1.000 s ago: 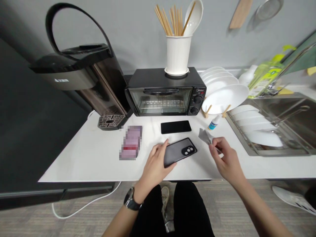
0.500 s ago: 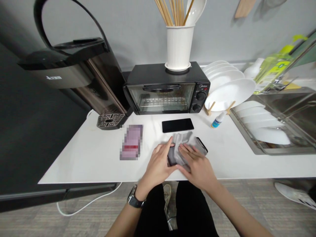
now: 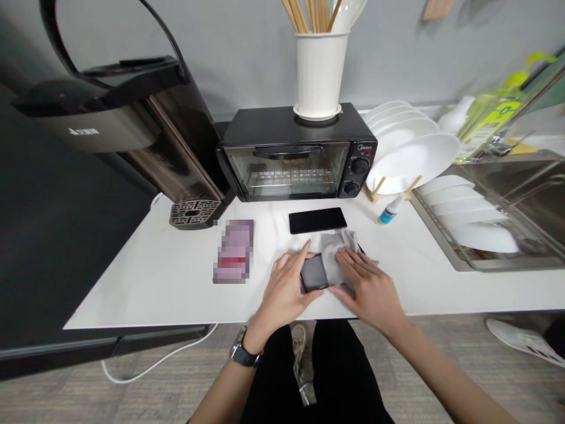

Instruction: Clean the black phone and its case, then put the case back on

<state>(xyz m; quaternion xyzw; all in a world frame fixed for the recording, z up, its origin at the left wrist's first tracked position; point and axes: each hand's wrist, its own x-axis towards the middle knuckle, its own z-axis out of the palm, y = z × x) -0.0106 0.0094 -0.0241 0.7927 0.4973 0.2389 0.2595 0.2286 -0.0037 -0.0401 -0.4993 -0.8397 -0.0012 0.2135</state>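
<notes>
On the white countertop near its front edge lies a dark phone [image 3: 314, 272], its left part bare and its right part covered. My left hand [image 3: 286, 285] is gripping the phone's left end between thumb and fingers. A grey cloth [image 3: 336, 248] is draped over the phone's right part, and my right hand [image 3: 373, 290] presses it down with the fingers close together. Just behind them lies a black phone or similar flat slab [image 3: 318, 221]. To the left is a pixelated purple rectangular item [image 3: 235, 250]. A small bottle with a blue label [image 3: 388, 213] stands to the right.
A black toaster oven [image 3: 282, 153] stands at the back, topped by a white cup [image 3: 321, 73] of chopsticks. At left is a tall dispenser [image 3: 176, 147]. Racked white plates [image 3: 410, 159] and a sink [image 3: 468, 265] with dishes are on the right. Another person's shoe [image 3: 523, 340] shows below.
My right hand has slid the grey cloth to the right across the phone, baring its left part. My left hand keeps its grip. The view has shifted slightly.
</notes>
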